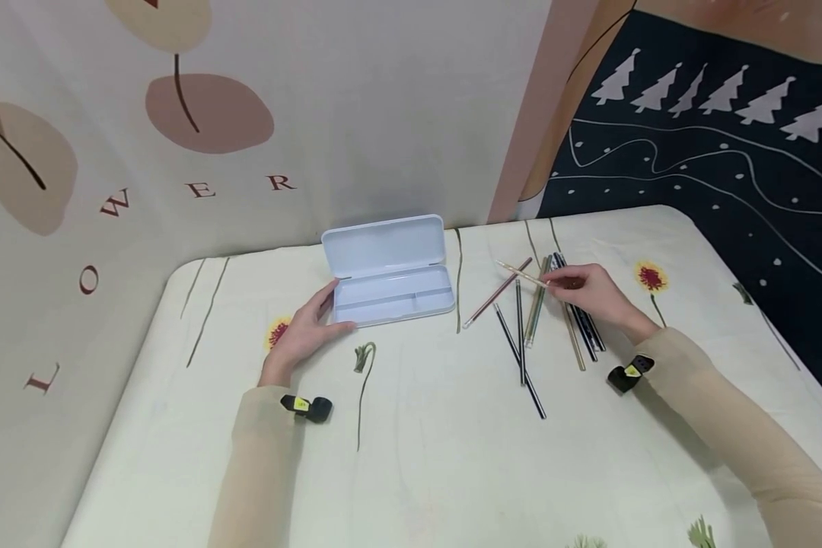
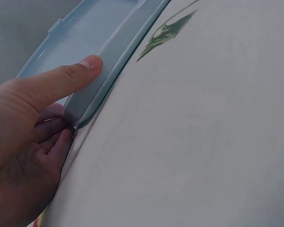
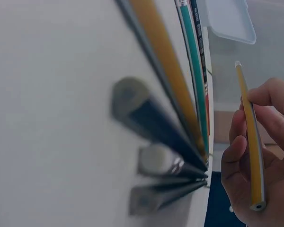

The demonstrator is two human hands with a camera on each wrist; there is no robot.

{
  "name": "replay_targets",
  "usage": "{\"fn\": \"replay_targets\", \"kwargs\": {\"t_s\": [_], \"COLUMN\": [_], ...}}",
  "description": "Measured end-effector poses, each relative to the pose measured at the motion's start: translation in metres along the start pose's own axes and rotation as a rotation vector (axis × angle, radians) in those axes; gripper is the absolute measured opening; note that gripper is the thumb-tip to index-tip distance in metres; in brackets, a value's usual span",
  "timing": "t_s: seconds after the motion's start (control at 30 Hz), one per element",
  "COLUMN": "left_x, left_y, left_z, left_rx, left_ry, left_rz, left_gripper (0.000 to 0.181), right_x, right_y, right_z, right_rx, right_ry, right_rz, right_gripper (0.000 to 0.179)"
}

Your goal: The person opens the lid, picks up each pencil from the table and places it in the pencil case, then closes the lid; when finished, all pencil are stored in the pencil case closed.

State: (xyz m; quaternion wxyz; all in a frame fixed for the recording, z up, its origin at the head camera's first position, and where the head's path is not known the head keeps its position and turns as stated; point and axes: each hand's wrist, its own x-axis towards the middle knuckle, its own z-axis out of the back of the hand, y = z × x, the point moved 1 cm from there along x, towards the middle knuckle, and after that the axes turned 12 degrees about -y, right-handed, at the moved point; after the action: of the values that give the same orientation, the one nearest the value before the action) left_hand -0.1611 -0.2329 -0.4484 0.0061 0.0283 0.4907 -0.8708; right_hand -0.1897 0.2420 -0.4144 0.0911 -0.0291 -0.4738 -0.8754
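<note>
A light blue pencil case [image 1: 377, 310] lies with its lid [image 1: 387, 247] raised toward the back. My left hand [image 1: 304, 335] holds its left end, thumb over the front rim and the other fingers curled at the outer corner, as the left wrist view shows. Between thumb and fingers, my right hand [image 1: 592, 295] pinches a yellow and grey striped pencil [image 3: 253, 151] above a loose bundle. Under and beside that hand lie several pencils, among them a green one [image 3: 193, 61] and dark ones [image 1: 589, 331]. No pencil is visible in the case's compartments.
Left of the bundle, a reddish pencil [image 1: 496, 294] lies slanted. Two dark pencils cross nearer me, one of them a long dark pencil [image 1: 530, 384]. A white flower-print cloth [image 1: 425, 457] covers the table. Behind it hangs a printed fabric [image 1: 397, 114].
</note>
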Motion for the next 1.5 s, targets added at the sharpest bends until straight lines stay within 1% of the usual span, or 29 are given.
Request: {"fn": "replay_targets", "kwargs": {"t_s": [0.1, 0.2, 0.43, 0.57, 0.63, 0.7, 0.8, 0.97, 1.17, 1.33, 1.5], "left_x": [0.000, 0.000, 0.001, 0.002, 0.002, 0.002, 0.001, 0.001, 0.001, 0.003, 0.003], "left_y": [0.000, 0.001, 0.002, 0.001, 0.000, -0.001, -0.001, -0.001, -0.002, -0.002, -0.001], "left_z": [0.000, -0.001, -0.001, -0.001, 0.000, 0.000, 0.001, 0.001, 0.001, 0.001, 0.002], "left_rx": [-0.008, -0.014, -0.018, -0.027, -0.029, -0.032, -0.040, -0.046, -0.033, -0.021, -0.021], "left_ry": [-0.002, -0.004, -0.003, -0.001, -0.002, -0.002, -0.005, -0.004, 0.001, -0.003, 0.001], "left_rz": [0.001, -0.002, -0.004, -0.012, -0.012, -0.011, -0.009, -0.002, 0.031, 0.036, 0.047], "left_gripper": [0.096, 0.096, 0.096, 0.095, 0.094, 0.094, 0.093, 0.093, 0.093, 0.091, 0.092], "right_x": [0.003, 0.008, 0.021, 0.019, 0.021, 0.025, 0.033, 0.040, 0.047, 0.054, 0.059], "right_y": [0.006, 0.007, 0.014, 0.037, 0.040, 0.041, 0.035, 0.046, 0.055, 0.059, 0.065], "right_z": [-0.004, -0.009, -0.026, -0.033, -0.038, -0.044, -0.054, -0.063, -0.074, -0.083, -0.092], "right_rx": [0.006, 0.010, 0.029, 0.035, 0.041, 0.036, 0.050, 0.068, 0.054, 0.037, 0.022], "right_ry": [0.012, 0.021, 0.052, 0.071, 0.078, 0.087, 0.113, 0.167, 0.195, 0.216, 0.208], "right_rz": [0.018, 0.041, 0.103, 0.136, 0.148, 0.152, 0.148, 0.145, 0.139, 0.159, 0.175], "right_gripper": [0.023, 0.022, 0.018, 0.018, 0.018, 0.018, 0.019, 0.019, 0.017, 0.018, 0.017]}}
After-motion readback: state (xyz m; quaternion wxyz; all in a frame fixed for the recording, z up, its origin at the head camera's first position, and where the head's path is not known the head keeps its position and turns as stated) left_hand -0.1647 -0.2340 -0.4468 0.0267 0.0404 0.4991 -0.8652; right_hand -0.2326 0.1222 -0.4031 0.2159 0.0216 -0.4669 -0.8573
